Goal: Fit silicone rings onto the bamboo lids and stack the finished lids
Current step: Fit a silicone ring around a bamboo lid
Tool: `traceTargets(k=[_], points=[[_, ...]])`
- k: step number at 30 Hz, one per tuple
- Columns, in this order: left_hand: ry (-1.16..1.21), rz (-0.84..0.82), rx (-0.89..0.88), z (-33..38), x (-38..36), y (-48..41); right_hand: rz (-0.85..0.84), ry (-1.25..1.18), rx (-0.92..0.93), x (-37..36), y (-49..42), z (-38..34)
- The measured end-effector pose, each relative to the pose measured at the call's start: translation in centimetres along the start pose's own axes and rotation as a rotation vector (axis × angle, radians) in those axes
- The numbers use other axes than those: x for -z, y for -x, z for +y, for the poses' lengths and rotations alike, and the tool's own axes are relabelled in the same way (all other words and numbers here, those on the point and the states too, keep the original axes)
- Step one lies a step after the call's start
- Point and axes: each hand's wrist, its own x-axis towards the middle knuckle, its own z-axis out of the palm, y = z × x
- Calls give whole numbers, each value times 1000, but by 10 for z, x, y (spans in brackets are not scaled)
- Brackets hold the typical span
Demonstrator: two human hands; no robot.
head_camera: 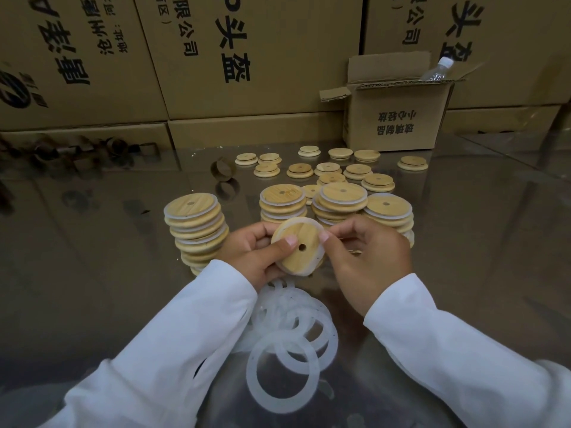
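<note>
Two hands in white sleeves [191,319] hold one round bamboo lid with a small centre hole [304,242] between them. The lid is tilted toward the camera above a shiny, mirror-like table top [92,257].

The left hand [253,254] grips the lid's left side, with the thumb flat on the wood beside the hole and the fingers curled behind. The right hand [367,257] pinches a translucent white silicone ring [310,221] at the lid's upper right rim between thumb and forefinger. The ring lies around the lid's edge; whether it is seated all the way round cannot be told.

Just below the hands, between the wrists, a loose pile of white silicone rings [293,332] lies overlapping on the table. Just left of the left hand stands a tall, slightly leaning stack of ringed bamboo lids [194,227]. Directly beyond the hands stand three shorter stacks of ringed lids [340,202], side by side.

Farther beyond, bare bamboo lids [327,168] lie scattered singly, with a short brown cardboard tube [223,169] to their left. Beyond the right hand sits a small open cardboard box [398,125] with a clear plastic bottle [437,69] sticking out. A wall of large printed cardboard cartons [247,57] fills the background.
</note>
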Motion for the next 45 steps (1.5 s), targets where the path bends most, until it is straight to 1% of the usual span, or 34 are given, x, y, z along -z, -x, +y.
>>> traceTargets(k=[2,5,8,11,15,18,22,27,33,36,40,42,45], points=[[-52,-11,25,-1,1,-1,-38,36,16,1,0,0],[-150,8,9,-4,3,-1,-78,31,34,0,0,0],[-189,16,-20,-4,4,-2,-107,-100,-77,-2,-4,2],[-207,13,-54,-4,4,-2,-124,-168,-187,-3,-9,3],[-155,11,-67,-3,3,-3,-136,-190,-215,-1,-13,2],[-102,4,-54,-2,3,-4,-147,-175,-203,1,-14,1],[-44,-13,-41,-1,3,-4,-162,-85,-142,3,-14,-1],[-56,-12,-62,0,4,-3,-140,-6,-65,5,-11,-5],[-116,45,-96,-3,1,-2,-105,-102,-96,2,-4,-1],[-50,82,-72,-3,-1,-3,-60,-113,-83,-4,2,0],[3,40,6,-3,-1,-3,-8,-101,-72,-4,1,1],[-31,11,18,-4,-1,-3,18,-100,-66,-3,0,3],[-111,15,6,-6,1,-3,-5,-50,-35,-3,1,2]])
